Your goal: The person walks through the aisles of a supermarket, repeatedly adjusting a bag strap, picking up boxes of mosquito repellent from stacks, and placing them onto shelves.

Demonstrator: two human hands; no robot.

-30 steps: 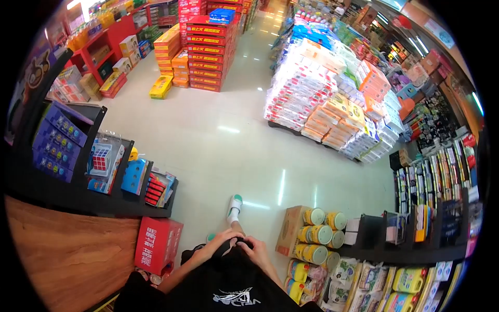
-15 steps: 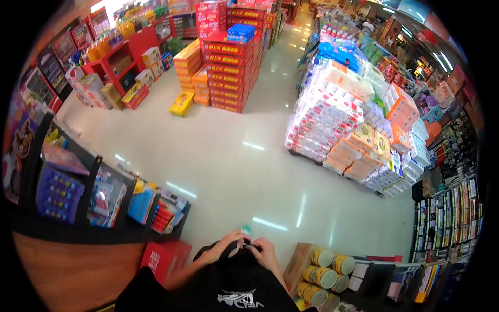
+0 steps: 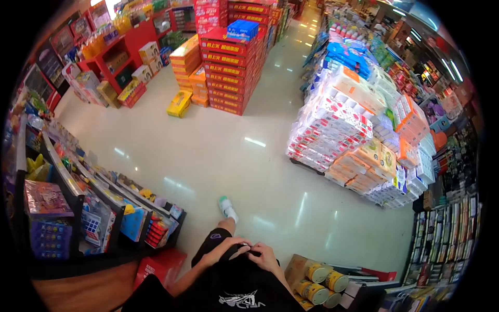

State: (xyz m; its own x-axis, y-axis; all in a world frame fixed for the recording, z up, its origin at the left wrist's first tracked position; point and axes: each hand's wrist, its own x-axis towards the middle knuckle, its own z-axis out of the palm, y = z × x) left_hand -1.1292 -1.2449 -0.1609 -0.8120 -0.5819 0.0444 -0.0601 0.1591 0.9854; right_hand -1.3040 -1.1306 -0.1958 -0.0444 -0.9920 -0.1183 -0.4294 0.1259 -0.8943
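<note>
Grip unclear: cannot tell whether left hand point(image 3: 221, 251) or right hand point(image 3: 265, 258), close together by shirt point(image 3: 240, 285), holds anything. Best kept steady, steps clear of cans point(image 3: 315, 292).

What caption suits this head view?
Left hand and right hand close together by a black shirt, red boxes stacked ahead.

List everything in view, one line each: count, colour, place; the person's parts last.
Red cartons: many, red, upper centre.
Blue packaging: uncounted, blue, atop cartons.
Orange boxes: several, orange, beside cartons.
Yellow packaging: uncounted, yellow, floor.
Wrapped packs: many, white-orange, right.
Tins: several, yellow, lower right.
Cardboard box: one, brown, beside tins.
Red box: one, red, lower left.
Wooden surface: one, brown, lower left.
Display shelves: several, black, both sides.
Shelf goods: many, mixed, on shelves.
Clothing: uncounted, black, lower centre.
Shoe: one, white-green, lower centre.
Left hand: one, bare, waist.
Right hand: one, bare, waist.
</note>
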